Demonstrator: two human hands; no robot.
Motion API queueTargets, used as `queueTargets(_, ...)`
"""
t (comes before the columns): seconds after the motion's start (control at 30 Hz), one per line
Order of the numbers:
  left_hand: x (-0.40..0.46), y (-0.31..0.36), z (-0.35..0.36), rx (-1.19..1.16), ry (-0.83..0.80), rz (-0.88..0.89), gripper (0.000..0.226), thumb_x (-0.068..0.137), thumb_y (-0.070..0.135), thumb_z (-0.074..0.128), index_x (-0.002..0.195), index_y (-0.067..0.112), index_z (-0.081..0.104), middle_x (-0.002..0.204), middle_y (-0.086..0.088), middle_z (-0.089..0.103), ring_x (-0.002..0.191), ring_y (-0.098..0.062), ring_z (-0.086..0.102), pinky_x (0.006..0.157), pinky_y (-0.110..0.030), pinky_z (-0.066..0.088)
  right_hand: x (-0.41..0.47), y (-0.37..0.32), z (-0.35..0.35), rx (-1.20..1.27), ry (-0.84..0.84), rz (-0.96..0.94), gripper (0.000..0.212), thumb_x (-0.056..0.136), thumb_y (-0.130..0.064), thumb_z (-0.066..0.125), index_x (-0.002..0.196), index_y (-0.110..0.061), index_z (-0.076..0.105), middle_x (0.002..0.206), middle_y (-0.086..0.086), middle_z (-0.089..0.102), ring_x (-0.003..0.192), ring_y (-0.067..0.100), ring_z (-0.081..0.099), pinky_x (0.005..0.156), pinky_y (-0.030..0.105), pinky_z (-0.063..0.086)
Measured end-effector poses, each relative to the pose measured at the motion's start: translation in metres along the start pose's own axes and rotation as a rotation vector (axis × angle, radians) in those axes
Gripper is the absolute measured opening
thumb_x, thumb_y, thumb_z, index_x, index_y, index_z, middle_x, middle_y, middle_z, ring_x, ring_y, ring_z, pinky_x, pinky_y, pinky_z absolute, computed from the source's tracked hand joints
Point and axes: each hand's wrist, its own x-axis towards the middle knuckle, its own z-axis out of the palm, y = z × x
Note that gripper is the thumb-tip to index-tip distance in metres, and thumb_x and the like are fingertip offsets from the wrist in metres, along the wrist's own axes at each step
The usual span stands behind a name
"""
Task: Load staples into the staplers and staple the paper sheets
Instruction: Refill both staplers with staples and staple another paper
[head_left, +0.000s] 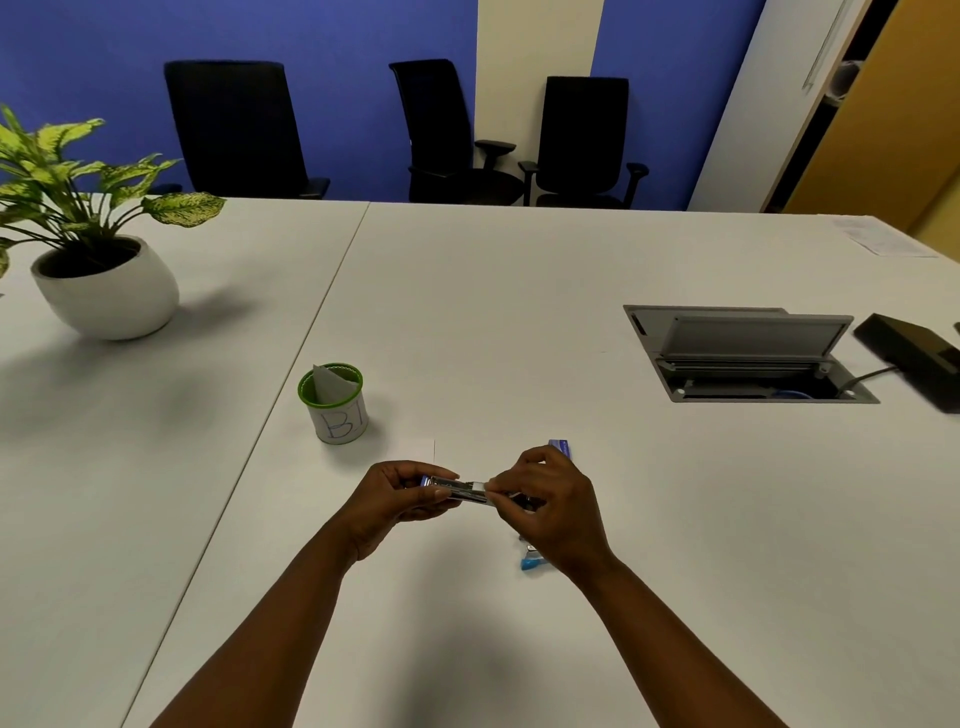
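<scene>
Above the white table, my left hand grips the left end of a small stapler, whose metal staple channel shows between my two hands. My right hand pinches its right end; whether a strip of staples is in its fingers I cannot tell. A blue staple box peeks out behind my right hand. A second, light blue stapler lies on the table, mostly hidden under my right wrist. A white paper sheet lies flat beyond my left hand.
A green-rimmed cup marked "BI" stands beyond my left hand. A potted plant sits at the far left. An open cable hatch and a black device are at the right. Office chairs stand behind the table.
</scene>
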Motion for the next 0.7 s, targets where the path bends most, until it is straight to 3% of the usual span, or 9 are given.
queueTargets(0.33, 0.003, -0.005, 0.000, -0.009, -0.001, 0.003, 0.027, 0.079, -0.003, 0.062, 0.079, 0.019, 0.077, 0.081, -0.005, 0.076, 0.078, -0.020, 0.073, 0.065, -0.020, 0.056, 0.002, 0.000, 0.001, -0.120, -0.036, -0.090, 0.004, 0.072, -0.015, 0.072, 0.074, -0.013, 0.074, 0.072, -0.002, 0.072, 0.079, 0.017, 0.059, 0.054, 0.032, 0.053)
queueTargets(0.43, 0.002, -0.005, 0.001, -0.017, -0.003, 0.007, 0.026, 0.078, -0.001, 0.062, 0.080, 0.020, 0.077, 0.082, -0.005, 0.077, 0.079, -0.019, 0.073, 0.065, -0.019, 0.056, 0.000, 0.001, 0.003, -0.097, -0.058, -0.075, 0.005, 0.074, -0.015, 0.072, 0.077, -0.013, 0.074, 0.077, 0.000, 0.071, 0.081, 0.013, 0.055, 0.056, 0.033, 0.054)
queueTargets(0.6, 0.003, -0.012, -0.002, -0.084, 0.004, 0.010, 0.023, 0.076, 0.002, 0.063, 0.081, 0.019, 0.077, 0.084, -0.006, 0.076, 0.081, -0.019, 0.073, 0.067, -0.020, 0.056, 0.001, -0.003, -0.002, -0.077, -0.128, -0.027, 0.011, 0.081, -0.014, 0.064, 0.089, -0.012, 0.071, 0.086, 0.002, 0.070, 0.079, 0.018, 0.063, 0.066, 0.036, 0.056)
queueTargets(0.7, 0.001, -0.017, -0.002, -0.176, -0.022, 0.025, 0.020, 0.064, 0.017, 0.076, 0.083, 0.017, 0.077, 0.087, -0.006, 0.076, 0.082, -0.018, 0.072, 0.069, -0.021, 0.056, 0.007, -0.009, -0.009, -0.228, -0.196, -0.075, 0.011, 0.080, -0.013, 0.058, 0.085, -0.012, 0.067, 0.084, 0.002, 0.066, 0.066, 0.020, 0.061, 0.055, 0.034, 0.053)
